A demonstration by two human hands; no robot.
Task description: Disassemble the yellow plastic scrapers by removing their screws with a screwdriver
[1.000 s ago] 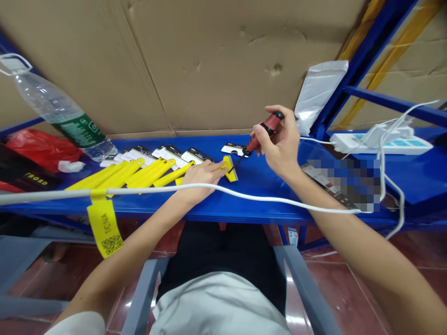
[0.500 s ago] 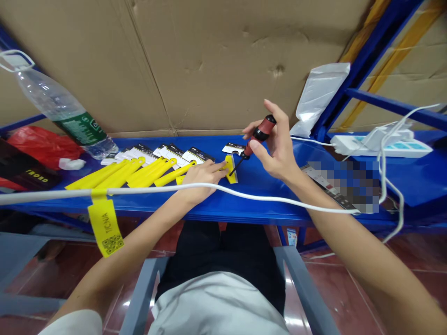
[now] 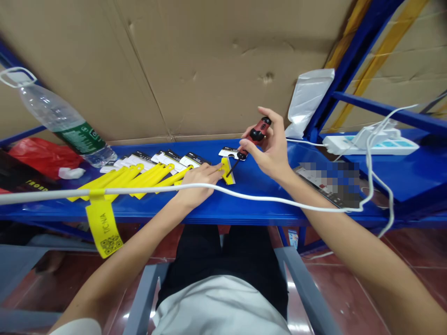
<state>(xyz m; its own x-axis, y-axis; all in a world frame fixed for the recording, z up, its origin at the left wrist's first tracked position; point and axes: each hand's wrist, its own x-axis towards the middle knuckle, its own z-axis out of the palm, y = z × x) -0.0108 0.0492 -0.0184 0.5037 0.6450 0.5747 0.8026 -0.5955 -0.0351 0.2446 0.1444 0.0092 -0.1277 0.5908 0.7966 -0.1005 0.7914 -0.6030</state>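
My right hand point(image 3: 270, 153) is closed around the red and black handle of a screwdriver point(image 3: 259, 131), one finger lifted off it. The tool leans, and its dark shaft runs down to the head of a yellow scraper point(image 3: 226, 168) with a metal blade edge. Over the scraper's handle lies my left hand point(image 3: 200, 179), fingers together and holding it down on the blue shelf. Left of that hand several yellow scrapers point(image 3: 120, 179) lie in a slanting row, with black-and-white cards point(image 3: 167, 158) behind them. Another card point(image 3: 228, 152) sits just behind the scraper's head.
A white cable point(image 3: 251, 197) crosses in front of my hands, with a yellow tag point(image 3: 104, 228) hanging from it. A water bottle point(image 3: 70, 123) leans at the left beside a red bag point(image 3: 42, 156). To the right are a power strip point(image 3: 373, 143) and a white pouch point(image 3: 309, 97).
The view has shifted slightly. Both hands keep their holds, with the screwdriver's tip still at the scraper's head. My right hand's fingers have changed position a little on the handle.
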